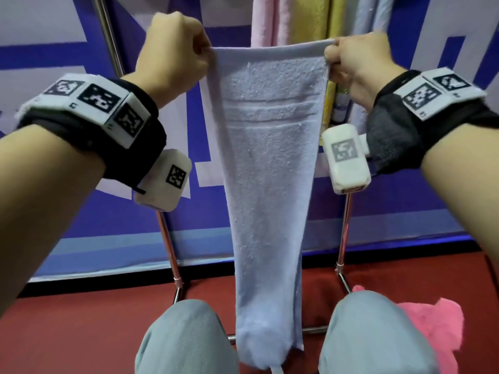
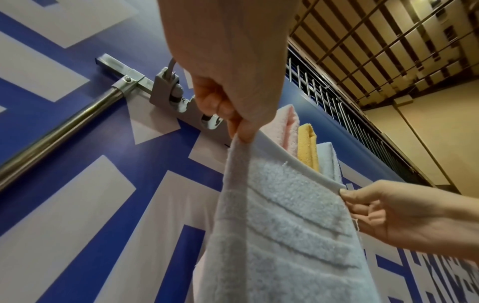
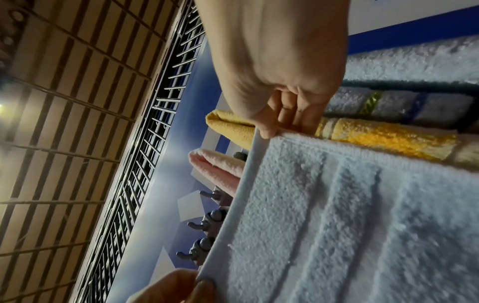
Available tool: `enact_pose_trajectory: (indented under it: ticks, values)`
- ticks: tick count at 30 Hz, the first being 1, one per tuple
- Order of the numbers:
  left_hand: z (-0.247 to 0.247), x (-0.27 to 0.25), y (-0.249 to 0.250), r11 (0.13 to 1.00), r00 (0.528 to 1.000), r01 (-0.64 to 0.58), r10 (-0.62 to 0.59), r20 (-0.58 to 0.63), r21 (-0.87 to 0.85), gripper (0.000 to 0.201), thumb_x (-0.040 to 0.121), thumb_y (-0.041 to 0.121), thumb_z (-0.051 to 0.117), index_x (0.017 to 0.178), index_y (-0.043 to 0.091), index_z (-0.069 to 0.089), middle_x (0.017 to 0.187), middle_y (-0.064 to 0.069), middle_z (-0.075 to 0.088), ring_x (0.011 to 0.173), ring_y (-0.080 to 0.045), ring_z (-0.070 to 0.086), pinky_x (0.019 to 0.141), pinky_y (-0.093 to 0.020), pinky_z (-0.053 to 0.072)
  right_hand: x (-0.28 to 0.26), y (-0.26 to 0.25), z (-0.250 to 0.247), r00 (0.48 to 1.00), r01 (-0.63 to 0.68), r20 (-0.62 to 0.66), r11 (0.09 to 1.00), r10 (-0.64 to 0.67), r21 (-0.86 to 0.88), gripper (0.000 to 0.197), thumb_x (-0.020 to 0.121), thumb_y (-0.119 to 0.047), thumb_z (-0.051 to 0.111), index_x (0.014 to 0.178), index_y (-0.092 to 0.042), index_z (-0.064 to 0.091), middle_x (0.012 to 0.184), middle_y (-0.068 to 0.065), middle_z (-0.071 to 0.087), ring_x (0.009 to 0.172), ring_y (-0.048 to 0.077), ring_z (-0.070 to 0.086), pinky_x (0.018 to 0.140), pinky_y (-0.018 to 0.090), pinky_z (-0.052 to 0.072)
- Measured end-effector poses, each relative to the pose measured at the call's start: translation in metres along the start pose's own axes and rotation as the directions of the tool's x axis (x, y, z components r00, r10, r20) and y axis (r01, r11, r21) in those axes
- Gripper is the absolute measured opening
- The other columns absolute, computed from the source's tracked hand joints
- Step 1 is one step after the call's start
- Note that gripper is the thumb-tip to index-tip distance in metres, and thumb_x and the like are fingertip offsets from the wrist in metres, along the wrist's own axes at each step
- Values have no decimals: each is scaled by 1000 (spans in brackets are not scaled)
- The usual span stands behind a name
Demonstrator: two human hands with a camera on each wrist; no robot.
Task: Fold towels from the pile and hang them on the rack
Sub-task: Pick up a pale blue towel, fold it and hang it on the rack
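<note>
Both knees (image 1: 183, 336) sit nearest the camera, with the lower end of the light blue towel (image 1: 267, 163) hanging between them.

Grip state: the left hand (image 1: 172, 55) pinches the top left corner of the light blue towel; the right hand (image 1: 353, 66) pinches the top right corner. Thumb and fingers of each grip are curled onto the hem, and the hem runs taut from one grip to the other. The towel hangs straight down below both grips as a long narrow strip. More than one layer appears at its lower end, so a lengthwise fold is judged to be in place.

Rack status: beyond and above the grips, the rack (image 2: 59, 125) already carries a pink towel (image 2: 289, 125), a yellow towel (image 2: 307, 145) and a white towel (image 2: 328, 162), hung side by side. Just beyond the right grip hang further pale and striped towels (image 3: 404, 106). The steel legs of the rack stand below the grips, behind the held towel.

Remaining work: the held towel is not yet on the rack bar. Below the right grip, beside the right knee, a crumpled pink towel (image 1: 432, 325) lies on the red floor (image 1: 81, 333), unfolded. At least this one item remains in the pile; the rest of the pile is out of view.
</note>
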State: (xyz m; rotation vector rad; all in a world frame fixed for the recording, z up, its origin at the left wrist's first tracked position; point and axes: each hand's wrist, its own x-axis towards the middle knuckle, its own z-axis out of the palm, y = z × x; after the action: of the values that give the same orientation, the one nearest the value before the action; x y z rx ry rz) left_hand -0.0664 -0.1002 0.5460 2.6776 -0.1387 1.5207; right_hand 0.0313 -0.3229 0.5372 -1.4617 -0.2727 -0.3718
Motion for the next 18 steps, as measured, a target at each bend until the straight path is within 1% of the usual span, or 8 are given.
enact_pose_trajectory:
  ticks: [2,5,9,11,12,14,15,18]
  values:
    - [-1,-1,0,1000,1000,0,-1,21,16,23,87,12,54,100,-1,68,96,-19,69,87,-32,65,78,-37,53,1,1,-1,1000,-25,15,1000,25,1,24,81,4,49,72,-15,60,60,-3,54,57,10,50,56,22,45]
    - [0,-5,-1,995,997,-1,-7,82,101,24,88,15,54,100,-1,67,94,-22,68,84,-39,63,78,-48,54,-1,4,-2,997,-32,64,999,33,-16,24,84,4,48,76,-16,59,63,-3,55,57,8,51,53,20,45]
    - [2,-10,-5,992,991,5,-22,130,128,18,87,11,56,97,-1,65,91,-21,67,83,-41,62,76,-49,54,-5,8,2,995,-18,103,1000,19,-16,23,82,5,52,75,-14,60,66,0,54,55,7,51,51,18,48]
    - [3,-8,-9,997,988,74,-76,131,19,15,85,7,59,94,-2,66,90,-17,67,83,-32,63,74,-37,55,-5,8,6,995,-31,94,999,32,-9,21,81,6,51,77,-13,59,66,1,53,54,8,51,50,19,48]
    - [3,-7,-10,991,983,128,-123,140,-32,14,84,7,60,92,-2,66,85,-13,67,78,-25,62,69,-25,54,-6,8,7,996,-34,87,999,34,-5,21,80,6,52,76,-13,59,65,1,52,54,9,51,50,20,47]
    - [3,-4,-12,967,964,231,-212,161,-109,10,81,8,63,87,1,66,71,1,59,64,-8,53,50,-3,41,-7,8,10,996,-36,79,999,35,5,19,77,6,51,79,-11,58,67,3,51,56,12,51,46,21,43]
    - [3,-3,-11,953,955,268,-243,173,-141,7,80,8,64,86,3,65,67,7,54,60,-2,48,45,-1,38,-7,8,11,996,-37,76,999,36,7,19,75,6,51,84,-9,58,70,4,50,58,13,51,43,19,41]
    - [2,-1,-10,932,945,302,-265,194,-201,12,78,6,65,90,6,64,66,10,51,59,1,45,43,1,36,-6,10,12,995,-63,76,997,60,35,23,76,7,48,91,-9,56,71,4,48,60,13,50,42,17,40]
